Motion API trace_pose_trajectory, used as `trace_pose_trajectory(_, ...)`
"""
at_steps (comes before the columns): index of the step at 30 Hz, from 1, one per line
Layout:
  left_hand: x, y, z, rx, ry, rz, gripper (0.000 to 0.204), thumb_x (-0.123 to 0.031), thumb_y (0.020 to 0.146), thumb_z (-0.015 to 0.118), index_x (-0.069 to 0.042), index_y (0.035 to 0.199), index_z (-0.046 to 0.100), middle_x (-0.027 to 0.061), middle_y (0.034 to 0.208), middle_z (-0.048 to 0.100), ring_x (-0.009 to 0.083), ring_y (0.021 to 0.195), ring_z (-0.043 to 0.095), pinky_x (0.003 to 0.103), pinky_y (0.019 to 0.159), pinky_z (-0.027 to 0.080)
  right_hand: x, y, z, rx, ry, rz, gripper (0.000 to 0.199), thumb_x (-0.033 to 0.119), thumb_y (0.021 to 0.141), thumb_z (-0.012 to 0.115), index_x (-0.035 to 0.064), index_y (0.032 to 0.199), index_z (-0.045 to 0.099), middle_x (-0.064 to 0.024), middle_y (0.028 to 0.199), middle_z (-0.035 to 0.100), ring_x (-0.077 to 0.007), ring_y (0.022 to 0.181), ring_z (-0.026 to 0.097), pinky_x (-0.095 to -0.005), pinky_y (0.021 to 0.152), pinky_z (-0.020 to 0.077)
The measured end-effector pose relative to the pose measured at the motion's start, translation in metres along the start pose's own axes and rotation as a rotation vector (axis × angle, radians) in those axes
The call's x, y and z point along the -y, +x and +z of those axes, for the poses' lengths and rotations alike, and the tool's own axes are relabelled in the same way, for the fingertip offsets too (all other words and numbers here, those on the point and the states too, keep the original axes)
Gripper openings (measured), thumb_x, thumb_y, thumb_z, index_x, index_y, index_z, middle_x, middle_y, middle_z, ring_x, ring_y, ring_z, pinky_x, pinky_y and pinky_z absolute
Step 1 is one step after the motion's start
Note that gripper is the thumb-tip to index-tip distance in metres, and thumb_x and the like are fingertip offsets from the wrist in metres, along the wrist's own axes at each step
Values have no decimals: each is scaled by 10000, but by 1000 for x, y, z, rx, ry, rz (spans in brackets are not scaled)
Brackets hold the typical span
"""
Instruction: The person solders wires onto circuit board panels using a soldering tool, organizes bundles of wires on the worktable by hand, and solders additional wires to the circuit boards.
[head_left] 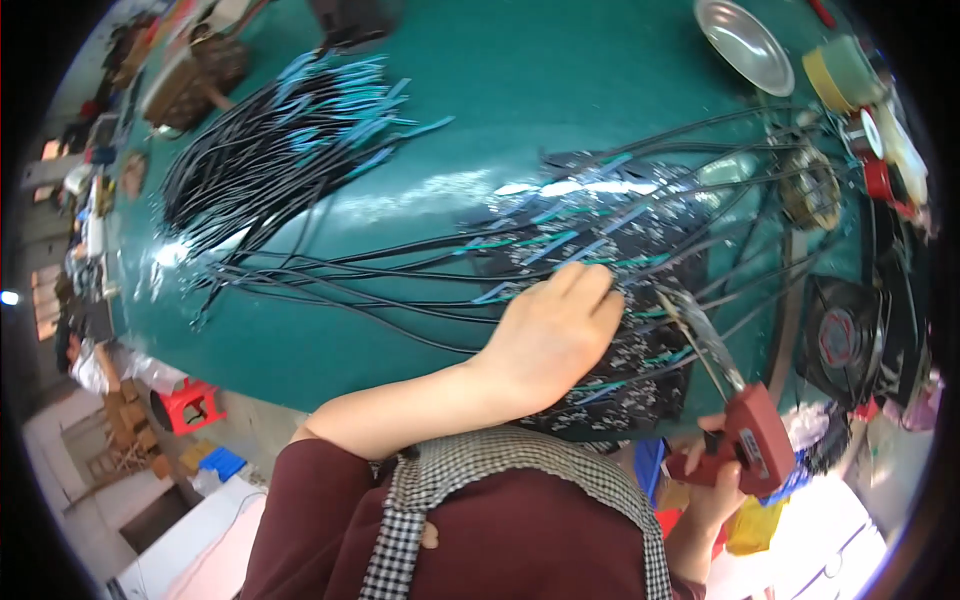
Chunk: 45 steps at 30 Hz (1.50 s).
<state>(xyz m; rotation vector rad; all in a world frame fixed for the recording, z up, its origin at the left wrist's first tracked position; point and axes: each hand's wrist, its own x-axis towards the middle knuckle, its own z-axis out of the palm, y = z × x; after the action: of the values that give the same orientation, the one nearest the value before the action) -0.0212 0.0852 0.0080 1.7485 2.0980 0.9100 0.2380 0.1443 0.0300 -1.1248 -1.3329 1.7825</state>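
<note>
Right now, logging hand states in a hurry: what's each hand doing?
Left hand: pressed on wires over the black board.
Right hand: closed around the red soldering gun.

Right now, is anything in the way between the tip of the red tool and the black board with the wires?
Nothing visible blocks it. The right hand holds the red tool, and its metal tip already reaches the black board, just beside the left hand, which presses on the wires. Whether the tip touches the board is unclear.
</note>
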Motion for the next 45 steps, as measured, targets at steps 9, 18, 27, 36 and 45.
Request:
trace_pose_trajectory(9, 127, 20, -72, -306, 696, -109, 234, 12, 735, 592, 0, 968, 603, 117, 937, 572, 292, 882, 543, 378, 773, 451, 4, 4, 6, -47, -52, 0, 800, 483, 733, 722, -71, 1224, 420, -240, 1012, 575, -182, 640, 562, -244, 447, 438)
trace_pose_trajectory(18, 37, -6, -48, -165, 235, 424, 222, -36, 674, 627, 1, 892, 643, 80, 766, 567, 187, 619, 561, 281, 482, 451, 5, -22, -4, -10, 51, 144, 860, 483, 707, 747, -51, 1280, 393, -205, 1077, 563, -187, 639, 569, -258, 490, 453)
trace_pose_trajectory(27, 4, -70, -9, -50, 154, 390, 345, -50, 597, 593, 53, 925, 629, 41, 735, 517, 107, 554, 483, 208, 399, 369, -2, -41, -3, 73, 62, 299, 834, 426, 640, 812, -122, 1176, 485, -139, 898, 637, -145, 624, 586, -238, 538, 449)
trace_pose_trajectory(36, 7, -78, -9, -35, 240, 330, 380, -72, 589, 594, 17, 955, 641, 35, 794, 540, 97, 558, 470, 203, 399, 349, -14, -42, -5, 251, -49, 294, 826, 518, 709, 731, -31, 1245, 425, -145, 955, 630, -130, 548, 524, -261, 513, 430)
trace_pose_trajectory(45, 13, -79, -6, -56, 224, 307, 376, -90, 588, 609, -25, 956, 649, 15, 810, 542, 97, 560, 460, 212, 401, 323, -27, -49, -2, 171, 32, 271, 746, 326, 692, 780, -111, 1214, 475, -109, 860, 643, -102, 614, 563, -186, 539, 447)
